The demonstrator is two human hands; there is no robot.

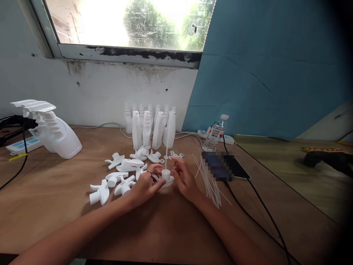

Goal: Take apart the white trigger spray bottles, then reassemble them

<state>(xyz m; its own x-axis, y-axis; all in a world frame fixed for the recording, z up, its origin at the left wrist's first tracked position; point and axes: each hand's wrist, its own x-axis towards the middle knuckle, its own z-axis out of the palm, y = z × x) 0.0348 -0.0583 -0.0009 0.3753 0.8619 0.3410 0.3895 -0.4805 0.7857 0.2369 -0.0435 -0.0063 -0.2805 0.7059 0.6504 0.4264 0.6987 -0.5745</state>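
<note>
In the head view, a white trigger spray head (166,175) sits upside down on the table between my hands, its round collar facing up. A thin white dip tube (166,154) stands upright out of the collar. My left hand (146,186), with a ring on one finger, grips the spray head, the thumb against its near side. To the right of the collar is my right hand (184,179), fingers loosely curled and apart, close to the tube with nothing visible in them. Several loose spray heads (132,163) lie left of my left hand. Small white ring washers (176,155) lie behind my right hand.
White bottles (158,130) without tops stand in rows by the wall. More dip tubes (211,184) lie to the right, beside phones (238,167) with black cables. A water bottle (216,134) stands behind them. Assembled spray bottles (62,138) and a power strip (24,144) are at left.
</note>
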